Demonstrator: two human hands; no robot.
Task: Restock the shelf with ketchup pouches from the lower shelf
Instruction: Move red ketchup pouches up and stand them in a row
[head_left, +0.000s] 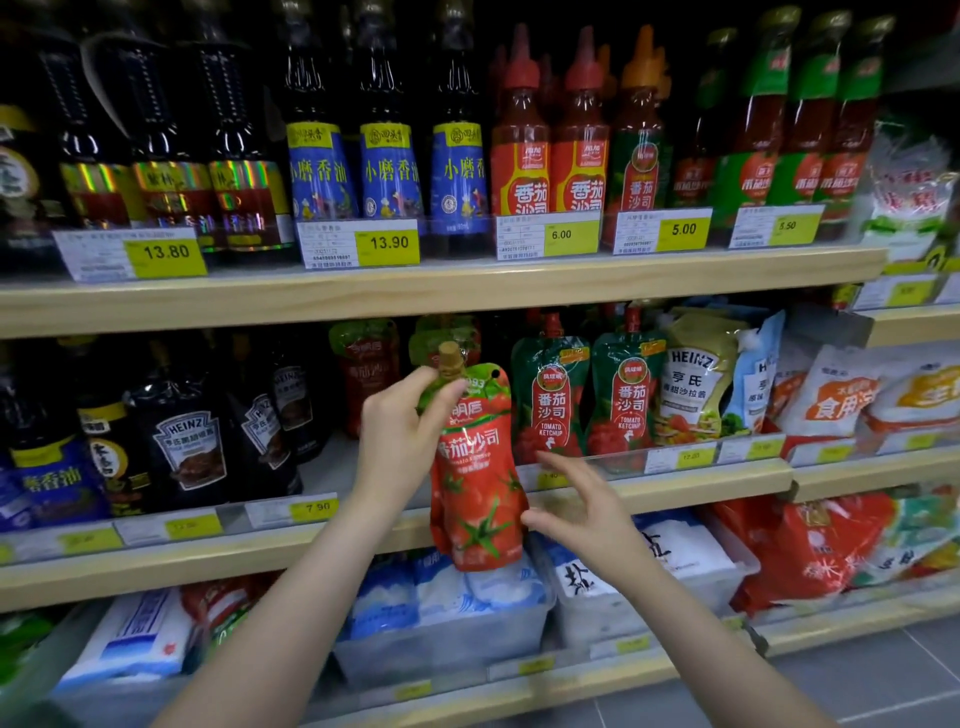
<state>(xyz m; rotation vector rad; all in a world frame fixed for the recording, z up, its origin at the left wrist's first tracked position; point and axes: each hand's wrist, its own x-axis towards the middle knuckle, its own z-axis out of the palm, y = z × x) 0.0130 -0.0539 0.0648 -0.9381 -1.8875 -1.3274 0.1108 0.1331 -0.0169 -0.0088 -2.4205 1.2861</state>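
Note:
My left hand (402, 431) pinches the top of a red ketchup pouch (475, 483) just below its cap, and the pouch hangs upright in front of the middle shelf (363, 535). My right hand (576, 512) is spread beside the pouch's lower right edge, its thumb at the pouch's side and its fingers holding nothing. Two more red pouches (366, 371) stand deep on the middle shelf behind the held one. Green-topped ketchup pouches (550, 400) stand to the right of them.
Dark Heinz sauce pouches (187, 441) fill the middle shelf's left side; Heinz salad dressing pouches (696, 384) are at the right. Bottles line the top shelf (441, 288). The lower shelf holds salt bags in clear bins (441, 644) and red bags (810, 556).

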